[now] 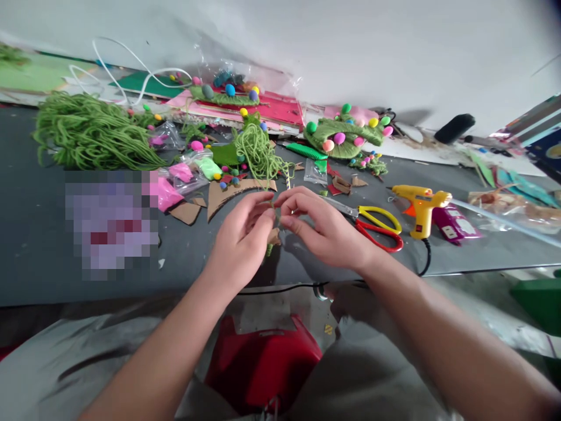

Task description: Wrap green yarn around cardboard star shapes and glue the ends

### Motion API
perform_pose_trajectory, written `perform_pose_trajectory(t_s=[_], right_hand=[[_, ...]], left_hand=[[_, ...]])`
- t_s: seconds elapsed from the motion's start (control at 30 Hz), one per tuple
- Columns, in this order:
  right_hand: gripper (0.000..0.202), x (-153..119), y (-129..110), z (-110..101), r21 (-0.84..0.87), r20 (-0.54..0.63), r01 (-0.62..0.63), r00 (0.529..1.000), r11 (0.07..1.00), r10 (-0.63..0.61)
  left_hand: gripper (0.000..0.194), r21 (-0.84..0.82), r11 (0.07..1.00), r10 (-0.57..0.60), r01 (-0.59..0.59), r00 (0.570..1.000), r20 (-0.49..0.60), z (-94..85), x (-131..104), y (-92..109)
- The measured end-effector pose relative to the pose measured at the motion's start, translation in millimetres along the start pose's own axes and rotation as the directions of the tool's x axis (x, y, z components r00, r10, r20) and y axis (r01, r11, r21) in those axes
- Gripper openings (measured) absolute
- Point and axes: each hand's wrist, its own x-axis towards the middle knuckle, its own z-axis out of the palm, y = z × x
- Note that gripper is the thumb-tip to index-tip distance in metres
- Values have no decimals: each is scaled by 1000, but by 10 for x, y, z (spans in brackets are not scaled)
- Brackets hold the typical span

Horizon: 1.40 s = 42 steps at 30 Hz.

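Note:
My left hand (245,231) is closed around a small brown cardboard piece (274,237), with a bit of green yarn showing at its lower end. Close beside it, the fingers of my right hand (322,225) are pinched together on green yarn near the fingertips; the strand itself is mostly hidden. A tangled heap of light green yarn (258,149) lies just beyond both hands. A curved cardboard strip (236,192) is left of the yarn. Scissors (379,225) with one yellow and one red handle rest by my right wrist.
A yellow glue gun (418,204) with a black cord stands at the right. A thick bundle of green yarn (96,134) lies at the left. Green yarn-wrapped shapes (342,137) with colourful pompoms are at the back. A red stool (263,362) is below the table edge.

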Motion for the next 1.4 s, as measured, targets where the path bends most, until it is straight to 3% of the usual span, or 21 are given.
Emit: perform_pose_trajectory(t_s=[0.1, 0.3, 0.47, 0.67, 0.87, 1.07, 1.17, 1.27, 1.33, 1.4], right_hand=[[10, -69, -29, -40, 52, 46, 5, 999, 999, -7], [9, -207, -124, -154, 163, 158, -48, 987, 985, 22], [8, -307, -174, -259, 234, 122, -110, 989, 966, 83], [11, -434, -184, -425, 509, 178, -280, 959, 814, 219], [9, -534, -97, -485, 708, 113, -211, 976, 674, 186], [31, -529, -90, -670, 744, 32, -253, 938, 618, 345], [28, -510, -54, -711, 628, 58, -411, 872, 661, 487], [27, -510, 34, -694, 181, -48, -575, 805, 798, 592], [30, -522, 94, -684, -119, -97, -595, 804, 795, 587], [31, -538, 133, -690, -276, -80, -567, 819, 777, 569]], left_hand=[[30, -136, 990, -26, 26, 1000, 5, 61, 81, -32], [24, -234, 971, -52, 43, 998, -30, 96, 202, -83], [21, -286, 954, -118, 92, 990, -75, 88, 255, -37], [28, -292, 954, -94, 65, 992, -87, 42, 299, -65], [29, -239, 970, -84, 52, 988, -126, 15, 361, -142], [32, -257, 965, -100, 53, 980, -173, 13, 421, -162], [33, -269, 961, -108, 57, 978, -179, 13, 424, -161], [31, -256, 966, -82, 36, 982, -170, 11, 422, -174], [32, -245, 969, -62, 21, 985, -162, 10, 420, -186], [32, -245, 969, -55, 14, 985, -161, 12, 418, -192]])
